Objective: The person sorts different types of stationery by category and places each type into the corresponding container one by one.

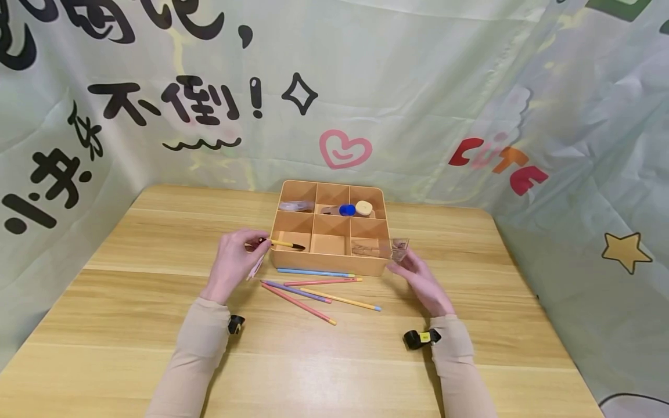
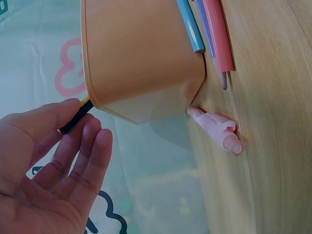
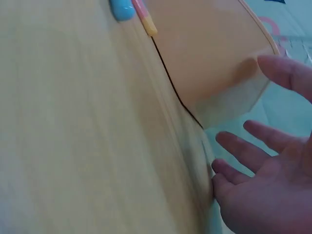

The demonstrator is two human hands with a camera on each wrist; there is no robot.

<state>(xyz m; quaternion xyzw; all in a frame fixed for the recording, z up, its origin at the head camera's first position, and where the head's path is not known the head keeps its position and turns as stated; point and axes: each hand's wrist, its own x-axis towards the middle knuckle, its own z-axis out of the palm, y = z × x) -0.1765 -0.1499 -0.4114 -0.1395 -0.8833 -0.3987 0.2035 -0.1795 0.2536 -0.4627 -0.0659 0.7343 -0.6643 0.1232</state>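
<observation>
My left hand (image 1: 235, 261) pinches the dark end of a yellow brush (image 1: 284, 244) between thumb and fingers; its black tip lies over the front-left compartment of the orange organizer box (image 1: 334, 265). In the left wrist view the other fingers of the left hand (image 2: 53, 161) are loosely bent beside the box (image 2: 141, 53). The right hand (image 1: 420, 281) is at the box's right front corner, below a clear object (image 1: 399, 249) that sticks out over the right rim. In the right wrist view the right hand (image 3: 273, 170) has its fingers spread, the thumb close to the box edge.
Several pencils (image 1: 342, 299) in blue, pink, purple and yellow lie in front of the box. A pink pen-like item (image 2: 217, 129) lies by its left side. A blue-capped item (image 1: 347, 210) and a cream round item (image 1: 363, 208) sit in back compartments. A printed cloth (image 1: 418, 87) hangs behind.
</observation>
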